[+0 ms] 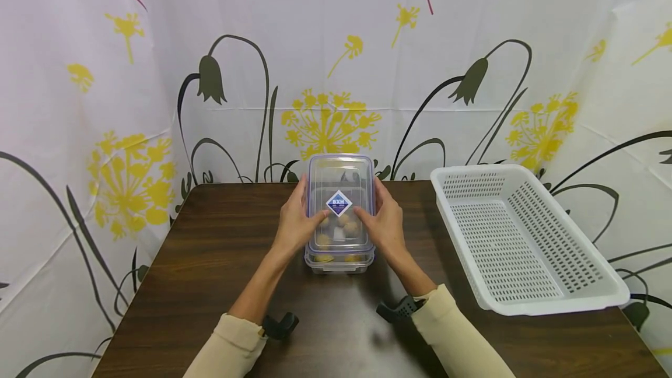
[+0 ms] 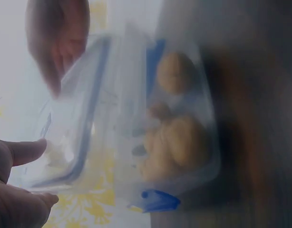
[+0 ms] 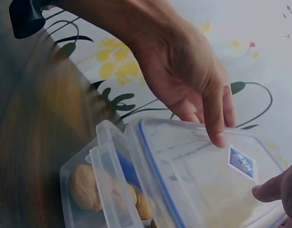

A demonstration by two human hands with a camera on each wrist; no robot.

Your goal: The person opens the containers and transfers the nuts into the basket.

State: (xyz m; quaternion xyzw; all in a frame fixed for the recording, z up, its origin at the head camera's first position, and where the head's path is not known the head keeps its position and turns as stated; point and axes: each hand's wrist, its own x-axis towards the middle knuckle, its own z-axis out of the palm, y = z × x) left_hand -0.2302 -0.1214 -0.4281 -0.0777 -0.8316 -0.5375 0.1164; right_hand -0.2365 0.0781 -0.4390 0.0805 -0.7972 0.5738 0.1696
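A clear plastic lid (image 1: 341, 175) with a blue-purple rim and a diamond-shaped sticker (image 1: 338, 203) is tilted above a clear food container (image 1: 340, 267). My left hand (image 1: 299, 225) grips its left edge, thumb on top. On the opposite edge, my right hand (image 1: 387, 223) grips likewise, its thumb near the sticker. In the left wrist view, the lid (image 2: 91, 118) stands apart from the container's body. Inside the container (image 3: 65, 199) lie several round light-brown pieces (image 3: 84, 187), blurred, their kind unclear. Something blue (image 3: 128, 170) also shows there; I cannot tell what it is.
A white perforated plastic basket (image 1: 478, 276) stands to the right on the dark wooden table (image 1: 210, 261). Behind the table hangs a white cloth (image 1: 325, 63) with a flower print. Black bands (image 1: 280, 325) sit on both wrists.
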